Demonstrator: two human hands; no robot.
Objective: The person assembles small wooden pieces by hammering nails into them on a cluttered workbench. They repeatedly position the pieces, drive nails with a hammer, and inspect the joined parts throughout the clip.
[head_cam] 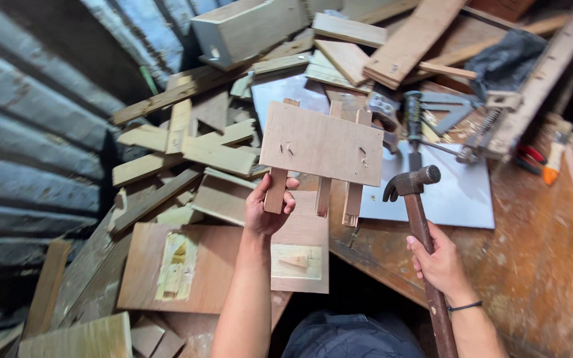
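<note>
Both hands full: small wooden assembly held up, hammer at the ready.

Left hand point(268, 211) is closed around 1 leg of the pale rectangular plywood panel on 3 wooden slat legs point(321, 142), lifted above that hand. Right hand point(440, 262) is wrapped tight on the brown wooden handle of the dark steel claw hammer point(411, 182), its head just right of the panel. Loose timber offcuts point(187, 152) are piled left of the left hand; a grey metal sheet point(462, 195) lies beyond the hammer.

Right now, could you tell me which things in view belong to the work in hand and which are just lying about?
In hand:
- left hand holding the nailed plywood-and-slat piece
- right hand gripping the claw hammer

Lying about:
- scrap boards
- wooden box
- bar clamp
- paintbrush
- grey sheet
</note>
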